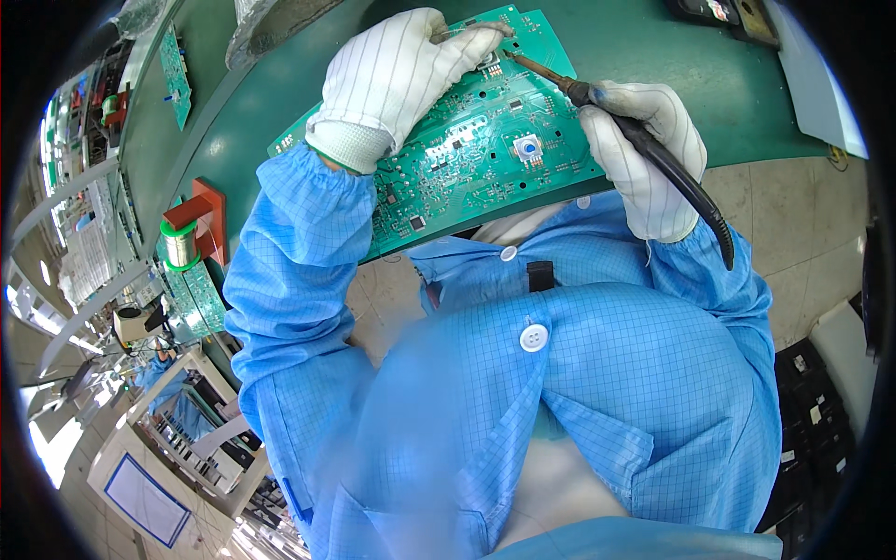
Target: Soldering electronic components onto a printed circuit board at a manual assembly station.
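Observation:
A green circuit board [448, 173] lies on the green bench top, its near edge close to my body. My left hand [397, 75], in a white striped glove, rests over the board's far left part. Its fingers are closed together at the board's far edge; whatever they hold is too small or hidden to tell. My right hand [649, 149], gloved too, grips a soldering iron [653, 154] with a black handle and cable. The iron's thin tip slants left to the board beside my left fingertips. A white-and-blue round part [527, 147] sits on the board nearer me.
Left of my arm, a solder wire spool [180, 245] sits on a red holder [207, 219]. Another green board [175, 75] lies farther left. A dark case [723, 14] stands at the back right, next to a pale sheet [817, 79]. Black bins [807, 401] stand low on the right.

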`<action>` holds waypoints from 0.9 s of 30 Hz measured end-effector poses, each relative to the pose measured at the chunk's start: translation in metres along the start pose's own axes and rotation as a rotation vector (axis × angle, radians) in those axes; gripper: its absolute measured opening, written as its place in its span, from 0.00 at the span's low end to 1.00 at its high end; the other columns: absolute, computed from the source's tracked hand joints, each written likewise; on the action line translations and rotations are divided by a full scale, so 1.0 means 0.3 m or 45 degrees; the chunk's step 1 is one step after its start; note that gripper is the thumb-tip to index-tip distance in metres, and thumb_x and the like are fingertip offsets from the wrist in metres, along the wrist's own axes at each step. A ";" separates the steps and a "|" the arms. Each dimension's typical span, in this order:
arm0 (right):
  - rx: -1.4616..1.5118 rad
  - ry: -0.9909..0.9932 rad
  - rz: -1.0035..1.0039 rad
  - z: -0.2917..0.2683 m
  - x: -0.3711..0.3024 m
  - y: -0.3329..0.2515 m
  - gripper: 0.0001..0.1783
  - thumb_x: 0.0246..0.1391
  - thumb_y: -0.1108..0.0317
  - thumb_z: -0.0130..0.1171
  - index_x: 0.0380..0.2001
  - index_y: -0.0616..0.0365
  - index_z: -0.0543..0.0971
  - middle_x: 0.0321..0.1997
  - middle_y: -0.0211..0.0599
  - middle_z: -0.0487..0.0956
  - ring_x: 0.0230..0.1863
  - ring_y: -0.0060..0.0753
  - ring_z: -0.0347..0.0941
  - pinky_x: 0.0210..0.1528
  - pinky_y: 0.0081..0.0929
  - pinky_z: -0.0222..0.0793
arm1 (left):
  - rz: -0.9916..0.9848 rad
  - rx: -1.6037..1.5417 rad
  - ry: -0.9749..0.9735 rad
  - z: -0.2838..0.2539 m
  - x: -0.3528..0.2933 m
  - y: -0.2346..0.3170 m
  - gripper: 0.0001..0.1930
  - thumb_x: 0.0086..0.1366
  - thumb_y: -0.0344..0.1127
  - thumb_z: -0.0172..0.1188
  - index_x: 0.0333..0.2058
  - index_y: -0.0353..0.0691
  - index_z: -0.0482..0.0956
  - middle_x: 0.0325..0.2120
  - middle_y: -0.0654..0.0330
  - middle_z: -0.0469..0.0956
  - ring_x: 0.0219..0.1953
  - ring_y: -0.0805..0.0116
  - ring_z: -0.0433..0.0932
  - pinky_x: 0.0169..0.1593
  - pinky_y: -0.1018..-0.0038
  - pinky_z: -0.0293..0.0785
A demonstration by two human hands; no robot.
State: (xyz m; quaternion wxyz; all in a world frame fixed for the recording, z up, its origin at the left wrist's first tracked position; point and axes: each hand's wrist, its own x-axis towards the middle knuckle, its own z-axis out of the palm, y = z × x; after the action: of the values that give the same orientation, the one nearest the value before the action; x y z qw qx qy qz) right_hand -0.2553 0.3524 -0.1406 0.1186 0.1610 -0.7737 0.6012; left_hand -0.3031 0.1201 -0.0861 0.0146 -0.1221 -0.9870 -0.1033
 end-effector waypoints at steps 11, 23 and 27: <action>0.079 0.028 0.122 0.020 -0.011 0.008 0.13 0.48 0.75 0.69 0.38 0.58 0.80 0.33 0.37 0.83 0.29 0.33 0.82 0.34 0.25 0.79 | 0.238 0.106 0.226 -0.024 -0.033 -0.006 0.13 0.67 0.43 0.56 0.31 0.38 0.78 0.30 0.50 0.79 0.32 0.51 0.80 0.34 0.61 0.75; -0.348 -0.263 -0.711 0.090 0.066 -0.126 0.15 0.40 0.79 0.72 0.33 0.60 0.80 0.25 0.40 0.81 0.22 0.38 0.79 0.25 0.29 0.74 | -0.086 -0.057 0.376 0.046 -0.126 -0.105 0.10 0.62 0.42 0.59 0.31 0.41 0.78 0.21 0.49 0.80 0.25 0.48 0.81 0.30 0.59 0.79; -0.570 -0.291 -0.810 0.123 0.071 -0.098 0.15 0.40 0.77 0.72 0.34 0.59 0.80 0.24 0.36 0.79 0.22 0.36 0.77 0.25 0.29 0.72 | -0.069 -0.023 0.371 0.056 -0.116 -0.101 0.09 0.62 0.40 0.58 0.30 0.40 0.78 0.22 0.49 0.80 0.25 0.49 0.81 0.30 0.59 0.79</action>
State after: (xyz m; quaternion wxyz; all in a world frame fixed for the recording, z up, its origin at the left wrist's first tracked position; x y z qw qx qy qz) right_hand -0.2630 0.3079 -0.1155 0.2441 0.4285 -0.8051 0.3295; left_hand -0.2768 0.0865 -0.1105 0.1538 -0.0791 -0.9764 -0.1293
